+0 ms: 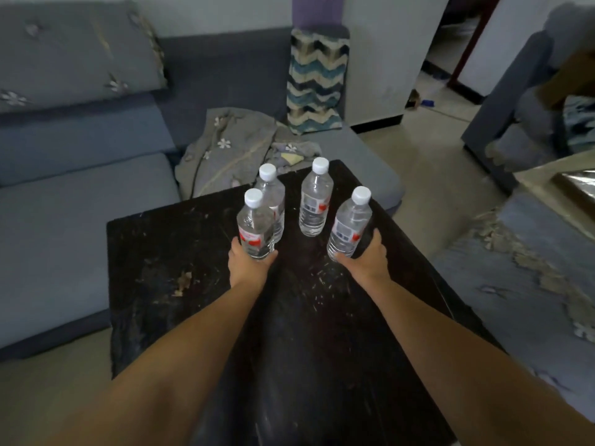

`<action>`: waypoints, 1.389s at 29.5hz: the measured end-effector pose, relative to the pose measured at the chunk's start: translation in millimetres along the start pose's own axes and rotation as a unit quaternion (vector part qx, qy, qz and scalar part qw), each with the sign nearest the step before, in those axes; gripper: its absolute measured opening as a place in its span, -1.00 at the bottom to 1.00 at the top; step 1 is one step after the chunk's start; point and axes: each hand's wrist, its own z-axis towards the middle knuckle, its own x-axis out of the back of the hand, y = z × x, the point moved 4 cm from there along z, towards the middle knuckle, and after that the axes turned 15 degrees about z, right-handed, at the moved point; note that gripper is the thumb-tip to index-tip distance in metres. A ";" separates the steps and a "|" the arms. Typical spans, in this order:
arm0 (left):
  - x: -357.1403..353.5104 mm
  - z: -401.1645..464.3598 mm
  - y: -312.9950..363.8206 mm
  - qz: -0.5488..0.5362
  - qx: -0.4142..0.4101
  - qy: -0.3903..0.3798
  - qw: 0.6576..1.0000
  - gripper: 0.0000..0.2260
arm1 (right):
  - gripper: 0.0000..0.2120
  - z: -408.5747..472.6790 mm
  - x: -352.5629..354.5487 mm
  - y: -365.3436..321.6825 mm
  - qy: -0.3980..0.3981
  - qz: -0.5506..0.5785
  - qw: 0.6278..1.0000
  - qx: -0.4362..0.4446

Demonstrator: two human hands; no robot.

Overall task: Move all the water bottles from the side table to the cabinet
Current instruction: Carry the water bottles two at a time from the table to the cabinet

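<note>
Far left: grey sofa (80, 194), a flowered cushion (74, 49) leaning on its backrest. Further right, crumpled on the seat, a grey flowered cloth (231, 146). Behind that, propped upright at the sofa's end, a zigzag cushion (317, 82).

In the middle, a dark, scratched side table (180, 284), pale scuffs across the top. On or over it, four clear water bottles with white caps and red-marked labels, all upright or nearly so.

Left hand (248, 262): wrapped round the base of the near-left bottle (254, 226), thumb on one side, fingers curled behind. Whether that bottle's foot touches the table or is lifted clear cannot be told, the hand covering it.

Just behind, touching or almost touching it, the far-left bottle (272, 201), standing near the table's far edge, partly hidden by the held one.

Next right, the far-right bottle (315, 201), free on the table, apart from both hands.

Right hand (365, 259): clamped on the lower part of the near-right bottle (351, 223), thumb across the front, fingers round the far side. Bottle tilted slightly to the right at the cap; contact with the table not visible.

Both forearms bare, stretched forward over the table.

Right of the table, a worn blue seat (531, 268) with peeling patches. Beyond, pale floor (428, 162) and an open doorway (450, 59).
</note>
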 end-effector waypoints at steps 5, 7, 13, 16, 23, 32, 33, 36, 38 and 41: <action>-20.3 30.6 4.9 -0.111 -0.028 0.038 0.993 -0.21 | 0.05 44.4 -30.3 -2.5 0.030 0.202 0.977 0.061; -24.7 43.0 3.4 -0.122 -0.017 0.035 0.992 -0.25 | -0.04 55.1 -35.2 -1.7 0.051 0.226 0.970 0.069; -17.8 54.7 -8.9 -0.063 -0.045 0.002 0.997 -0.34 | -0.29 53.3 -33.5 2.1 0.064 0.183 0.978 0.080; -15.3 44.3 -15.2 -0.061 -0.041 -0.001 0.997 -0.35 | -0.30 36.9 -30.0 6.1 0.070 0.168 0.980 0.076; -21.6 -20.9 -22.2 -0.009 -0.072 -0.082 0.994 -0.39 | -0.34 -27.6 -2.5 37.9 0.053 0.134 0.989 0.045; -59.2 -162.9 -13.6 0.042 -0.139 -0.246 0.958 -0.42 | -0.33 -150.1 88.8 118.3 0.104 0.091 0.990 0.012; -63.8 -186.3 -13.2 0.041 -0.149 -0.265 0.952 -0.42 | -0.33 -170.0 104.7 129.0 0.120 0.093 0.988 0.010; -76.2 -253.6 -15.0 0.055 -0.178 -0.313 0.931 -0.43 | -0.39 -234.0 149.6 161.8 0.164 0.106 0.981 0.006; -82.0 -298.3 -17.4 0.074 -0.202 -0.340 0.915 -0.45 | -0.47 -279.9 177.2 186.2 0.197 0.130 0.972 0.008; -92.0 -360.1 -19.8 0.097 -0.242 -0.387 0.885 -0.49 | -0.38 -348.1 212.9 218.9 0.261 0.131 0.956 -0.031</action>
